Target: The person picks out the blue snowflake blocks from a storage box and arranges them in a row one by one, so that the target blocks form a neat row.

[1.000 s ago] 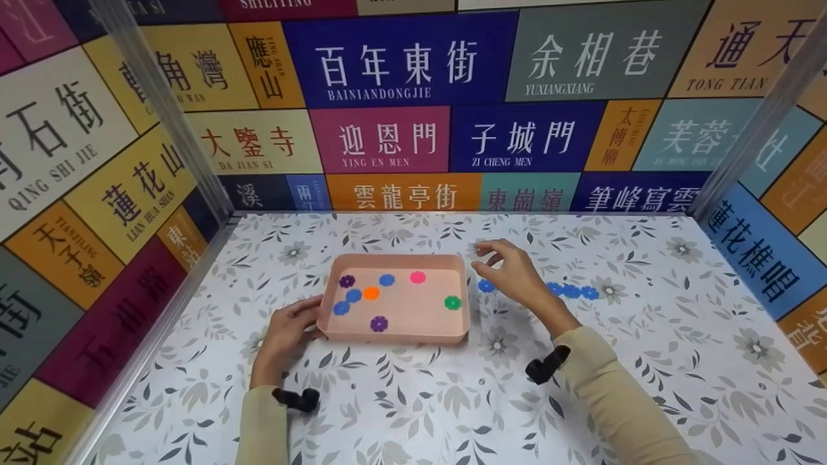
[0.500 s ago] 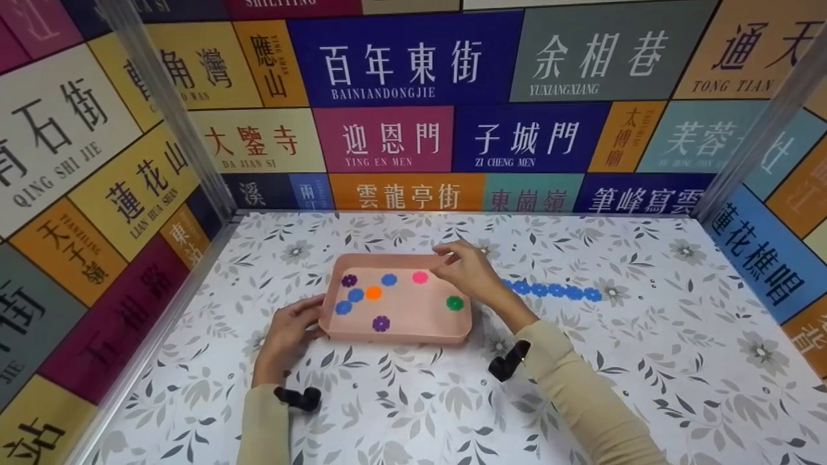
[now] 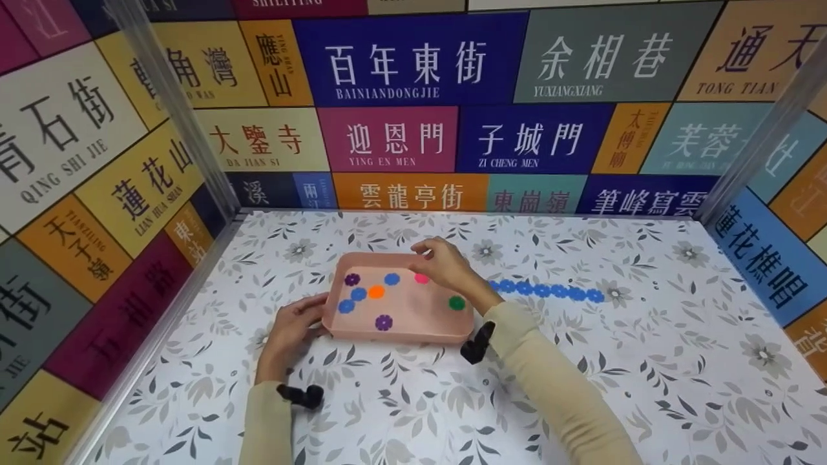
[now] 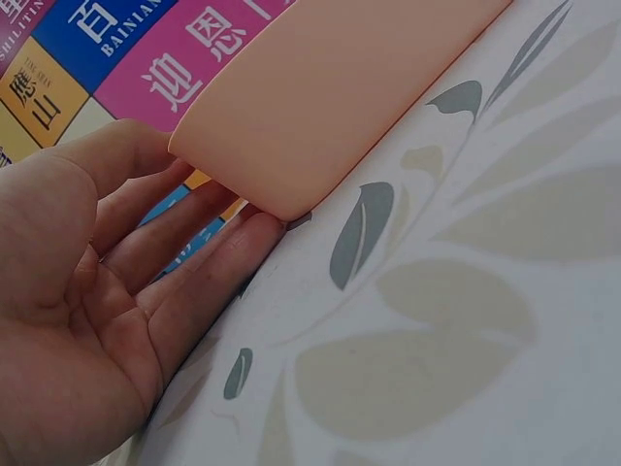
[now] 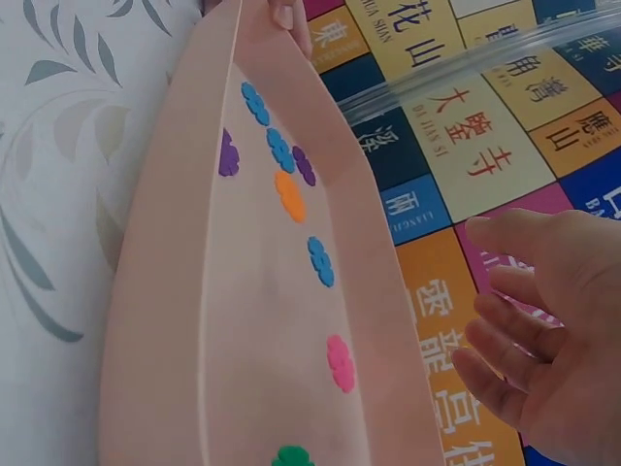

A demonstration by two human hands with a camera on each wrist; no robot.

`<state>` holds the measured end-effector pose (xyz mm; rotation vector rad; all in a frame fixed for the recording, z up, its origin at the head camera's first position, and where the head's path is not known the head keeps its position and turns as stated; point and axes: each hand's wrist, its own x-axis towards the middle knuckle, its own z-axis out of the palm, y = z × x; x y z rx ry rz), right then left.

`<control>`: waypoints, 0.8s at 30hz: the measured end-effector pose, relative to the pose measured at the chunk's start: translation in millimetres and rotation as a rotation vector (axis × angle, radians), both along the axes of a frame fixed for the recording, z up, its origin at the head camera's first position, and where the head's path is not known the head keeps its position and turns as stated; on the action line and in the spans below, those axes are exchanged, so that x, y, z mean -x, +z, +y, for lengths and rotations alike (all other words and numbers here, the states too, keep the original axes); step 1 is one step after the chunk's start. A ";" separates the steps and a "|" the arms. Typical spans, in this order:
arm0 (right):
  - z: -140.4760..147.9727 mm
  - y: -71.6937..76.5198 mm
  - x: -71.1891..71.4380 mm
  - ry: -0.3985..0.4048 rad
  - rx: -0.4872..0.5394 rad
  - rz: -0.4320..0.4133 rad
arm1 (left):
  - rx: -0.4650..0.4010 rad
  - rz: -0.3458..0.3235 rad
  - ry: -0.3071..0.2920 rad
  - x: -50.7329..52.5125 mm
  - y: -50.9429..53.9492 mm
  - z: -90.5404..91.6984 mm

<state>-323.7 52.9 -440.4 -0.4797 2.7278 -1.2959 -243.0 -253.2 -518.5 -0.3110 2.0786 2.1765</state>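
Note:
A shallow pink tray [image 3: 400, 336] stands on the table with flower-shaped pieces lying apart or touching inside. Among them are an orange piece [image 3: 376, 292], a green piece [image 3: 457, 303], a pink piece [image 3: 421, 278], a purple piece [image 3: 384, 322] and a blue piece [image 3: 391, 279]. My left hand [image 4: 107, 262] touches the tray's left end with its fingertips, the fingers loosely extended. Over the tray's far right side hovers my right hand [image 3: 446, 263], fingers loosely bent and nothing in them. It partly covers the pink piece in the head view.
Right of the tray, several blue flower pieces [image 3: 543, 290] lie in a row on the leaf-patterned table [image 3: 678, 361]. Panels with large lettering [image 3: 407, 71] stand behind and at both sides. Clear posts [image 3: 187, 123] mark the corners.
My right hand has moved left from the blue row to above the tray, uncovering more of the row. The left hand has stayed at the tray's end.

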 end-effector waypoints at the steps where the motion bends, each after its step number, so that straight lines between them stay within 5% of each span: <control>1: -2.6 -1.0 1.0 0.006 0.000 -0.018 | 0.004 0.000 -0.001 0.2 0.0 -0.3; 18: -43.3 -24.3 13.1 0.001 0.026 -0.128 | 0.020 -0.027 -0.001 1.3 2.9 0.6; 24: -48.3 -36.8 12.2 -0.032 0.115 -0.200 | -0.015 -0.025 0.007 0.6 0.8 0.6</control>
